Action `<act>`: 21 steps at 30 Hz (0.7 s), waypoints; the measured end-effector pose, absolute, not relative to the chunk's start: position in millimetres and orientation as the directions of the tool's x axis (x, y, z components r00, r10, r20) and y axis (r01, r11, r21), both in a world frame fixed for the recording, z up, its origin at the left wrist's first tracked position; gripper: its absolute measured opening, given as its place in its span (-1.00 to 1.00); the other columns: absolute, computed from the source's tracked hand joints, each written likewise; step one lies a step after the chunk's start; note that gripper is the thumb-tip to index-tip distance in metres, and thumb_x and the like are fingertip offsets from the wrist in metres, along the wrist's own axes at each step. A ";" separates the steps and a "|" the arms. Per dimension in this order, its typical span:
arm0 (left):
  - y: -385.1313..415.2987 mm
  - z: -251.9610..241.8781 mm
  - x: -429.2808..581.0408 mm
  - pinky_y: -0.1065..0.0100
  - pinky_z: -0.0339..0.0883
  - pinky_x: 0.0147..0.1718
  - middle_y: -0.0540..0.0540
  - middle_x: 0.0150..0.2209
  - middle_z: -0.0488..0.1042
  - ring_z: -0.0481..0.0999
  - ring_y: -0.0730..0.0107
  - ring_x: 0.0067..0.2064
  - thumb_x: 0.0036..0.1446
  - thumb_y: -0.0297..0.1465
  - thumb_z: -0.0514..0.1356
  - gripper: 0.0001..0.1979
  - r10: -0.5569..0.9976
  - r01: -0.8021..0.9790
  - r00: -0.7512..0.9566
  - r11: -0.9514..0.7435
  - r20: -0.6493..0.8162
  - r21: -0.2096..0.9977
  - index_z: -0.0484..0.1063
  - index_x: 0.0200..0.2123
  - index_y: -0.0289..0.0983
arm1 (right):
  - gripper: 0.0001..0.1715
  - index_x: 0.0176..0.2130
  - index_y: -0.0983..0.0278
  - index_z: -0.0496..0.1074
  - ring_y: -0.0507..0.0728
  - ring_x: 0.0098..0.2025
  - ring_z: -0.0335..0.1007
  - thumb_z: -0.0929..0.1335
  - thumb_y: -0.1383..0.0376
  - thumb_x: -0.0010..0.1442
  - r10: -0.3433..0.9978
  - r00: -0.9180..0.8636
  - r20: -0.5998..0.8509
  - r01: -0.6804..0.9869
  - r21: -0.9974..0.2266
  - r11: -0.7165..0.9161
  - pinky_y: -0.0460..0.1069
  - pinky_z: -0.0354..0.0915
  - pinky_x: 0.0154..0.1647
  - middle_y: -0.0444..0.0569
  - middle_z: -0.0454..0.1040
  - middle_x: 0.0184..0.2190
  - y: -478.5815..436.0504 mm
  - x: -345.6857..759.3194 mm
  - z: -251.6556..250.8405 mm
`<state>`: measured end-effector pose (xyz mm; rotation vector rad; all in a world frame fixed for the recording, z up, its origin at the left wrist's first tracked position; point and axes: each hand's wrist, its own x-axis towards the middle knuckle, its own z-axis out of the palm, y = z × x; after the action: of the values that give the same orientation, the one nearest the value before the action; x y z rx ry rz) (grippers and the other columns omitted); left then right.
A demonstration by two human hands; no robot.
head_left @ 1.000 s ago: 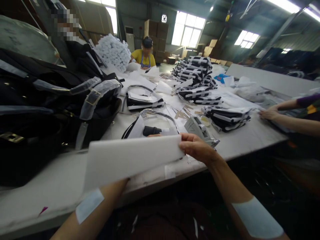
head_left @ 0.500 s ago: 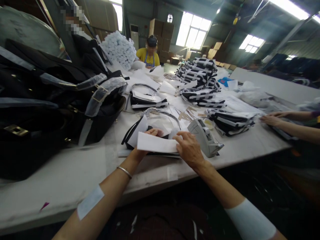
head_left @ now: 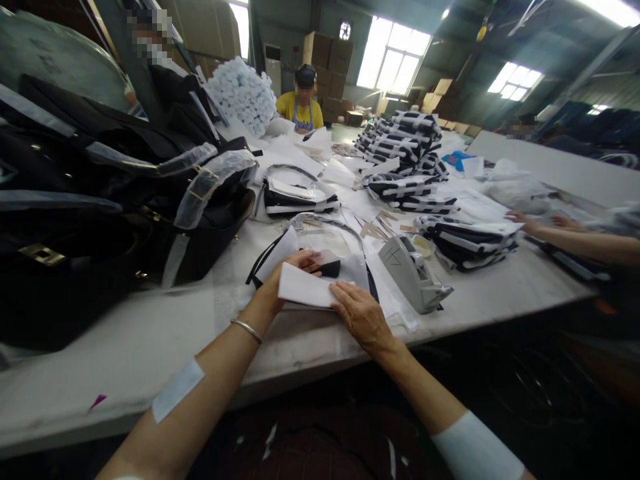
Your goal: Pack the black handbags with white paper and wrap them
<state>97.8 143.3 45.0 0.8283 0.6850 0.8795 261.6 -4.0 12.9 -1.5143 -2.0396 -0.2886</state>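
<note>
A black handbag lies before me at the table's front, with its strap arching behind in clear wrap. White padding sheet covers parts of it. Across its front a folded white foam sheet is held between my hands. My left hand reaches behind the sheet's left end, fingers curled beside a dark piece of the bag; its thumb is hidden. My right hand grips the sheet's right end, fingers close together on top.
A grey tape dispenser stands right of the bag. Black handbags pile up at left. Beyond lie another wrapped bag and stacks of black-and-white wrapped bags. A co-worker's arms reach in from the right; another person sits opposite.
My right hand has slid left along the white foam sheet and its fingers have flattened onto it. My left hand has shifted slightly, showing more of its fingers. The co-worker's hands at right have moved.
</note>
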 end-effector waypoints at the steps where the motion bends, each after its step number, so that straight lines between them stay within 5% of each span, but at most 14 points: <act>1: 143.3 45.1 95.6 0.11 0.49 -0.09 -0.13 -0.25 0.54 0.56 0.19 -0.13 0.11 -0.34 0.31 -0.86 0.866 -0.397 0.467 0.385 -0.178 0.833 0.47 -0.28 -0.26 | -0.57 0.19 0.23 0.42 0.27 0.18 0.39 0.27 0.20 0.40 0.799 -0.178 0.575 0.938 -0.148 0.315 0.21 0.30 0.23 0.11 0.48 0.15 -4.3 260.9 9.4; 6: 137.6 45.4 90.1 0.08 0.49 -0.05 -0.11 -0.21 0.53 0.55 0.20 -0.06 0.17 -0.35 0.25 -0.90 0.878 -0.427 0.448 0.376 -0.169 0.822 0.45 -0.25 -0.24 | -0.57 0.21 0.21 0.40 0.31 0.22 0.33 0.24 0.23 0.41 0.798 -0.144 0.585 0.961 -0.109 0.253 0.22 0.27 0.20 0.09 0.45 0.18 -7.2 259.8 3.8; 13: 125.2 80.8 83.7 0.21 0.44 -0.16 -0.12 -0.28 0.57 0.57 0.20 -0.17 0.05 -0.40 0.32 -0.89 0.848 -0.242 0.511 0.298 -0.140 0.924 0.49 -0.35 -0.30 | -0.61 0.17 0.09 0.41 0.31 0.20 0.34 0.26 0.17 0.40 0.907 -0.157 0.391 0.974 -0.093 0.208 0.21 0.25 0.17 0.00 0.48 0.15 -6.1 256.9 23.4; 16: 126.1 114.5 73.2 0.34 0.33 -0.24 -0.10 -0.42 0.57 0.52 0.26 -0.30 -0.07 -0.45 0.39 -0.88 0.807 -0.016 0.582 0.131 -0.098 0.991 0.56 -0.41 -0.34 | -0.62 0.16 0.08 0.40 0.32 0.17 0.36 0.25 0.17 0.41 0.915 -0.158 0.371 0.979 -0.065 0.195 0.33 0.11 0.25 0.02 0.49 0.14 -5.4 254.7 28.8; 17: 127.3 126.9 72.2 0.36 0.28 -0.25 -0.07 -0.45 0.56 0.50 0.28 -0.32 -0.06 -0.44 0.37 -0.93 0.775 0.155 0.631 -0.080 -0.036 0.985 0.57 -0.45 -0.32 | -0.63 0.15 0.09 0.41 0.32 0.16 0.37 0.24 0.17 0.41 0.912 -0.166 0.375 0.979 -0.050 0.199 0.36 0.04 0.28 0.03 0.50 0.13 -5.2 254.2 29.7; 19: 127.9 150.4 77.8 0.35 0.23 -0.24 -0.02 -0.52 0.52 0.48 0.26 -0.31 -0.08 -0.44 0.35 -0.97 0.711 0.425 0.700 -0.495 0.072 0.758 0.57 -0.52 -0.26 | -0.64 0.13 0.12 0.42 0.29 0.13 0.38 0.24 0.18 0.41 0.905 -0.193 0.379 0.976 -0.025 0.218 0.33 -0.03 0.32 0.05 0.51 0.10 -4.7 253.6 31.0; 21: 122.3 167.7 93.4 0.32 0.21 -0.19 -0.02 -0.59 0.44 0.49 0.18 -0.26 -0.10 -0.48 0.32 -0.91 0.667 0.544 0.725 -0.708 0.172 0.451 0.51 -0.60 -0.25 | -0.64 0.12 0.15 0.42 0.27 0.11 0.39 0.24 0.19 0.41 0.903 -0.213 0.374 0.971 -0.017 0.237 0.28 0.00 0.32 0.06 0.52 0.08 -4.2 253.5 32.3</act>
<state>93.4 122.3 167.7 2.5583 0.9362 0.4598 253.5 -4.2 32.3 -1.7413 -2.2088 -0.3189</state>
